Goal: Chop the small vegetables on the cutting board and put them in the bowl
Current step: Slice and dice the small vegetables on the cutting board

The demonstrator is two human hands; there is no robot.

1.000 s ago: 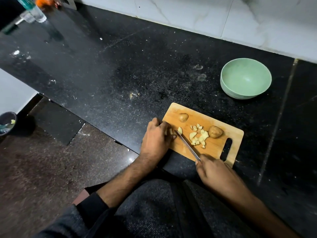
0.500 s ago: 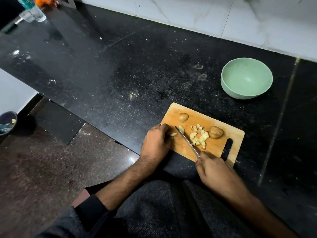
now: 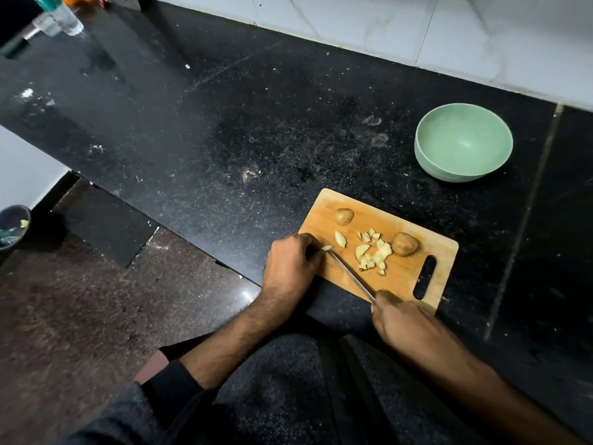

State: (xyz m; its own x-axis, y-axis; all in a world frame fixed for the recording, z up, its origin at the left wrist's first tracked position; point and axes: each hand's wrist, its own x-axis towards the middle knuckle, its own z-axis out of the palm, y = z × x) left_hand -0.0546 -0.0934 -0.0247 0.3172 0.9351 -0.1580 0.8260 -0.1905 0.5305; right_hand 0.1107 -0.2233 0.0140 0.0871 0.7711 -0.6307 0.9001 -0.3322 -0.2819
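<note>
Roughly midway; left hand (image 3: 290, 268) pinching a small piece (image 3: 326, 248) on the cutting board (image 3: 404, 277); right hand (image 3: 404, 319) gripping knife (image 3: 351, 275); chopped heap (image 3: 372, 253) beside two whole potatoes (image 3: 405, 244); green bowl (image 3: 428, 162) on the worktop (image 3: 224, 130) holding nothing.

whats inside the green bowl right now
Nothing shows inside the green bowl: its whole inner surface is visible and bare. The chopped pieces and two whole small vegetables all lie on the cutting board.
</note>
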